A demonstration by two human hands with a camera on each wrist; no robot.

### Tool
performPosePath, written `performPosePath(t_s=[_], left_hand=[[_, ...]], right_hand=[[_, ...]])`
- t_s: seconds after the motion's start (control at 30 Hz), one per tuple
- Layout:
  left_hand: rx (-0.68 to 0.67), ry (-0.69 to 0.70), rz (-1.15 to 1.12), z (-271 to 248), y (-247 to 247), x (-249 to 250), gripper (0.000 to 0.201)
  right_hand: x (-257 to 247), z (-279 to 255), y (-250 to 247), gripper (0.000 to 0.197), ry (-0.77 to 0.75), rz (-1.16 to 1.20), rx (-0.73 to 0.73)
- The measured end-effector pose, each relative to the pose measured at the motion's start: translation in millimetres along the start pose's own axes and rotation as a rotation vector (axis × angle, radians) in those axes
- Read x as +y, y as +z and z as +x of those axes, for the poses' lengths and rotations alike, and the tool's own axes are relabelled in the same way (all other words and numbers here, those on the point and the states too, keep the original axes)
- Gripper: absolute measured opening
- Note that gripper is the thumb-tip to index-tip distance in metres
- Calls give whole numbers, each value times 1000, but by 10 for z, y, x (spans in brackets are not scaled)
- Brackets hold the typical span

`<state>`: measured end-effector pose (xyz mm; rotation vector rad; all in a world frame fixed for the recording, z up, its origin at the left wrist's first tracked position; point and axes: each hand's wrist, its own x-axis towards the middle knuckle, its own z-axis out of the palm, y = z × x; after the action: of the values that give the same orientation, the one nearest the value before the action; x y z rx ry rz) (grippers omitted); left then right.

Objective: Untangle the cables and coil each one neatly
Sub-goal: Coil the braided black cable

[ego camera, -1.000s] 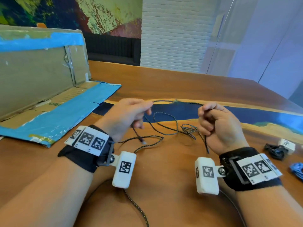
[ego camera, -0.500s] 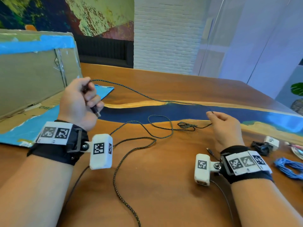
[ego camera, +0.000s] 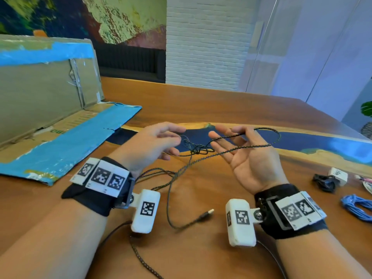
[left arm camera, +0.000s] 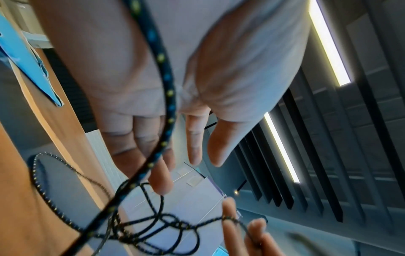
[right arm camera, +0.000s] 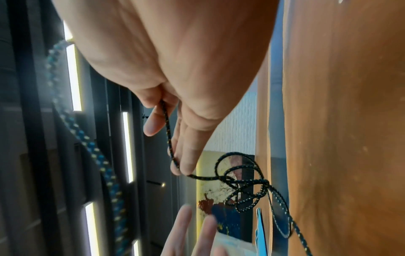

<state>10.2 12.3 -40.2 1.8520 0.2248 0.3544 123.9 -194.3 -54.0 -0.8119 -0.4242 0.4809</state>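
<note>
Untangle step, coiling not started. Counter [ego camera: 231, 109] carries the slack and plug end of the braided cable [ego camera: 173, 184]. Right hand [ego camera: 248, 158]: palm up, fingers mostly straight, cable draped across them. Left hand [ego camera: 153, 144]: relaxed, holding nothing. Knot [ego camera: 198, 148] hangs between the hands. Next: pinch one loop, work it loose.
</note>
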Motion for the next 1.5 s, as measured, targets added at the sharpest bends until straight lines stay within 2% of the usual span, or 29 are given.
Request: performPosePath(t_s=[0.07, 0.13, 0.2, 0.27, 0.3, 0.37, 0.5, 0.63, 0.77, 0.87, 1.0, 1.13, 1.3, 1.43, 1.5], left_hand=[[-32, 26, 40, 4, 41, -40, 46], [-104, 38, 60, 32, 68, -99, 55], [-186, 7, 75, 53, 96, -152, 43], [-192, -4, 151, 52, 116, -157, 15], [-164, 13, 173, 44, 112, -148, 11], [-61, 26, 130, 54, 83, -140, 27], [157, -21, -110, 108, 2, -123, 28], [268, -84, -294, 143, -9, -127, 24], [191, -68, -391, 110, -42, -105, 27], [78, -52, -410, 65, 17, -69, 28], [-69, -70, -473, 15, 115, -33, 37], [-93, -80, -426, 19, 178, -56, 30], [-111, -35, -191, 12, 183, -91, 21], [-136, -28, -122, 0, 196, -88, 25], [-163, -36, -107, -13, 211, -81, 28]], right_hand=[[41, -48, 86, 34, 32, 2, -67], [59, -85, 139, 33, 56, 15, -116], [57, -103, 146, 33, 56, 39, -134], [34, -87, 119, 38, 40, 57, -110], [19, -64, 86, 39, 23, 61, -78], [-11, -3, -7, 40, -19, 47, 15], [12, 121, -206, 39, -45, -153, 201], [32, 142, -275, 30, -3, -295, 141], [-42, 112, -263, 53, 28, -202, 75], [-18, 75, -189, 47, 42, -127, 20], [81, -1, -84, 27, 31, -212, -110], [148, -31, -67, 30, -8, -268, -169], [123, -36, -48, 39, 139, -213, -188], [184, -34, -24, 12, 45, -447, -142], [192, -27, -47, 21, 13, -494, -132]])
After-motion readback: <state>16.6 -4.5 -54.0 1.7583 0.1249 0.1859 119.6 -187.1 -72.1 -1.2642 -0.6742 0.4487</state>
